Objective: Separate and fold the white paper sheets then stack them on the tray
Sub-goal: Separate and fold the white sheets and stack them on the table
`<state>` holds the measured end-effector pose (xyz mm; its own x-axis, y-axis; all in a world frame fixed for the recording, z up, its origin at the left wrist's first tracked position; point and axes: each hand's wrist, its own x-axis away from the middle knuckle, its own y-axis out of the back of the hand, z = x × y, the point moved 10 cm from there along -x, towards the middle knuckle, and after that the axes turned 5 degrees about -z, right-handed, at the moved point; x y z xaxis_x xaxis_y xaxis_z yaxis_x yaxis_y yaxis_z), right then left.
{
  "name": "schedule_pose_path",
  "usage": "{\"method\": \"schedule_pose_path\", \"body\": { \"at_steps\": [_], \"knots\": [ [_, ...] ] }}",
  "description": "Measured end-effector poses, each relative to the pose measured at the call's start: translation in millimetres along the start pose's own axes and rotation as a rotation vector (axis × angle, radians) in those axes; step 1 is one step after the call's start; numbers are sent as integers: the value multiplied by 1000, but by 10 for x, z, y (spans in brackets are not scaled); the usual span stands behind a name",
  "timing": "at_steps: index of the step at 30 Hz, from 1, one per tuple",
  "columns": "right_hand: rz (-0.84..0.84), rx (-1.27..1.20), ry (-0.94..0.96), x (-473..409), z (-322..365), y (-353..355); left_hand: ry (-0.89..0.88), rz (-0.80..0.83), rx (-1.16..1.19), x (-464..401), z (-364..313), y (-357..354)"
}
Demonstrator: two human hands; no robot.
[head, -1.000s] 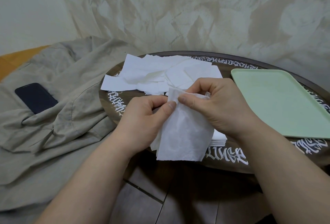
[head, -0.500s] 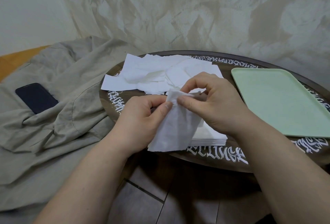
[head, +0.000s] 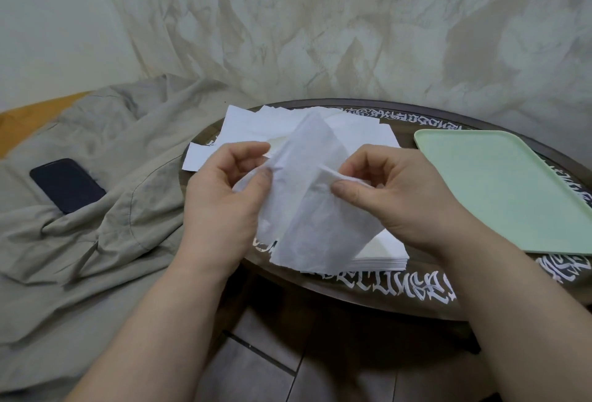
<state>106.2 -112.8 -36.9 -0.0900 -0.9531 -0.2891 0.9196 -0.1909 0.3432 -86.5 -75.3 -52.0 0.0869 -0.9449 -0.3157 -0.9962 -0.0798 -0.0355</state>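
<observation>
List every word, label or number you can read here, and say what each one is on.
No text here can be quoted with confidence.
White ornate lettering runs round the rim of the round dark table: too stylised and partly covered to read.
Green tray: no text visible.
Dark phone on the beige cloth: screen blank, no label seen.
White paper sheets in the hands: unprinted.

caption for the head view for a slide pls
Left hand and right hand peel apart plies of a white paper sheet above the stack; green tray still bare.
</observation>
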Motion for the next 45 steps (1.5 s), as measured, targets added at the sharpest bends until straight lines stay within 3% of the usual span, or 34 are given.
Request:
{"method": "schedule_pose_path", "body": {
  "at_steps": [5,11,19,24,31,37,45],
  "knots": [
    [-34,-152,-89,14,-65,-6,58,141,14,60,28,-158],
    [15,-119,-58,40,10,-82,175,524,18,304,72,-480],
    [28,-53,-32,39,60,-79,-25,357,-165,200,-107,-350],
    [-45,-235,-78,42,46,39,-103,234,-252,120,-106,-234],
    [-1,-139,-51,48,73,-55,66,485,-9,271,17,-468],
    [13,-130,-45,51,75,-82,110,427,-50,247,56,-444],
    [-20,-147,-35,38,78,-52,160,511,19,302,81,-528]
  ]
}}
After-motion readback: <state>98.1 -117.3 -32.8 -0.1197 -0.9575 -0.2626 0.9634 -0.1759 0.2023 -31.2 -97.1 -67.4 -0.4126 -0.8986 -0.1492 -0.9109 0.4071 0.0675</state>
